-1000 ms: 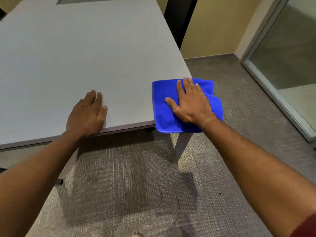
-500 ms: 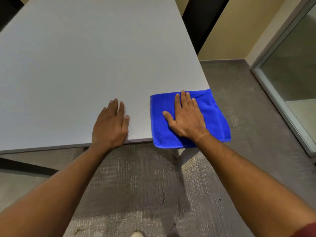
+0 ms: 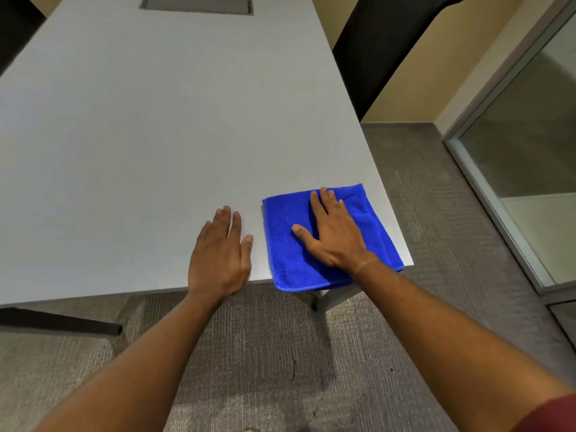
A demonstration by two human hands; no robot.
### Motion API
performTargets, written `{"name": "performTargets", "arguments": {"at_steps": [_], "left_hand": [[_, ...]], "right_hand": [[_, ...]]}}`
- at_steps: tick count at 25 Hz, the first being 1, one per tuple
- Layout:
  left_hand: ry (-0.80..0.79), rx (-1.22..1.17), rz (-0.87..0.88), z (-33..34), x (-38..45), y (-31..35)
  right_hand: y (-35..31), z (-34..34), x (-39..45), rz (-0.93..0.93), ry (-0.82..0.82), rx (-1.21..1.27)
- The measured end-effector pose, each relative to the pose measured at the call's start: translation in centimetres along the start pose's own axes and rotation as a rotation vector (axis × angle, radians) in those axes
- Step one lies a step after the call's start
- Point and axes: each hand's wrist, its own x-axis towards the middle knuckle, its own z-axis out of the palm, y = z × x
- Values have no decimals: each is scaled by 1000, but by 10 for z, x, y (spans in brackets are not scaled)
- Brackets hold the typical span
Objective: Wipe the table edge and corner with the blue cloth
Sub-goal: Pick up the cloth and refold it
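Blue cloth (image 3: 330,238): folded into a rough square, lying flat on the grey table (image 3: 156,120) at the near right corner. Its near edge overhangs the table's front edge slightly; its right corner reaches close to the table's right edge.

Items, left to right:

1. Dark bar (image 3: 59,321): runs beneath the tabletop at the lower left, above the carpet (image 3: 249,353).
2. Recessed panel (image 3: 196,4): set into the tabletop at the far end, lid flush with the surface.
3. Left hand (image 3: 219,257): palm down on the bare tabletop, fingers extended and held together, thumb alongside. It grips nothing. The heel of the hand sits at the front edge of the table; the thumb is just beside the cloth's left edge, not touching it.
4. Right hand (image 3: 333,235): palm down on top of the cloth, fingers extended toward the far edge of the cloth, thumb spread to the left. The hand lies flat on the fabric and does not clench it. The wrist crosses the cloth's near right portion.
5. Table leg (image 3: 333,296): pale, visible beneath the corner, directly below the cloth.
6. Dark chair back (image 3: 383,48): stands beside the table's right edge, against the yellow wall.
7. Glass partition (image 3: 530,135): framed, at the far right of the view.
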Motion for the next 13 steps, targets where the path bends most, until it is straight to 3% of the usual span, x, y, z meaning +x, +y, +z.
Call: {"name": "performTargets", "arguments": {"at_steps": [8,10,13], "left_hand": [[-121,-148,-67,-8,-2,9],[-81,-200,-51,-13,-14,24],[8,-131,113,-17,-38,47]], "right_hand": [[57,-61,-24,161,129,176],[72,-70,-29,133,103,181],[82,-79,-40,17,-40,140]]}}
